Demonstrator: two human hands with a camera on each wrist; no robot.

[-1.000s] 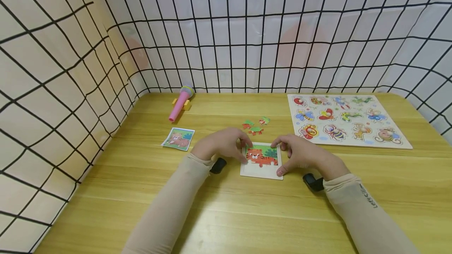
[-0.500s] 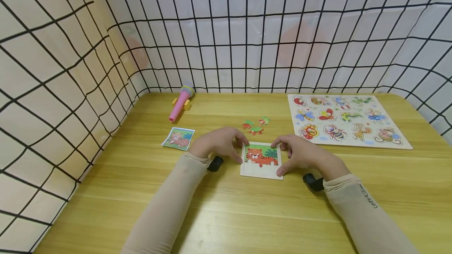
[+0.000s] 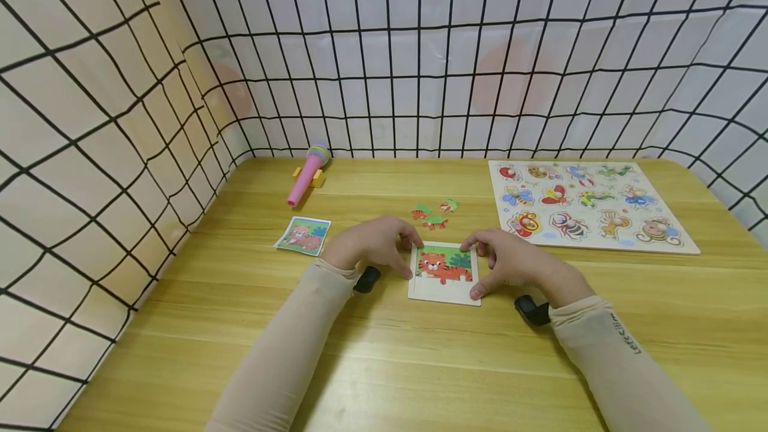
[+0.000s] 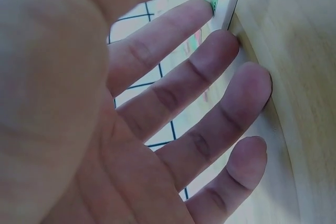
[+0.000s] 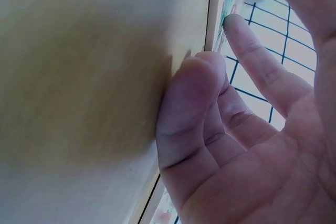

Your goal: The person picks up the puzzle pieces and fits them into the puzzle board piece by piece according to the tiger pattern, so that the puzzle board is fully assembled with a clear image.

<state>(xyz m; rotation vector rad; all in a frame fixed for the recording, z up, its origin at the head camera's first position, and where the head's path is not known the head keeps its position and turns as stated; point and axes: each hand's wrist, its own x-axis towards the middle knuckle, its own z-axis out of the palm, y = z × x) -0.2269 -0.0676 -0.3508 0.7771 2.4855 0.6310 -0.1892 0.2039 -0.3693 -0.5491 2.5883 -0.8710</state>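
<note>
A small square puzzle tray [image 3: 444, 293] lies on the table between the two hands. Joined pieces of a tiger puzzle [image 3: 444, 267] fill its upper part, and bare wood shows along the bottom. My left hand [image 3: 377, 243] is at the tray's left edge, with index finger and thumb close to the rim; its fingers spread loosely in the left wrist view. At the right side, my right hand [image 3: 510, 260] touches the tray with the index fingertip near the top corner and the thumb near the bottom corner. Several loose puzzle pieces [image 3: 435, 221] lie just beyond the tray.
Left of the hands lies a tiger picture card [image 3: 303, 236]. A pink toy microphone [image 3: 309, 177] leans on a yellow block [image 3: 318, 180] at the back left. A large insect puzzle board [image 3: 591, 205] occupies the back right. Grid-patterned white sheeting [image 3: 420, 99] walls in the table.
My left hand has drawn slightly left, its fingers moving off the puzzle pieces to the tray's edge. The right hand and the tray stay where they were.
</note>
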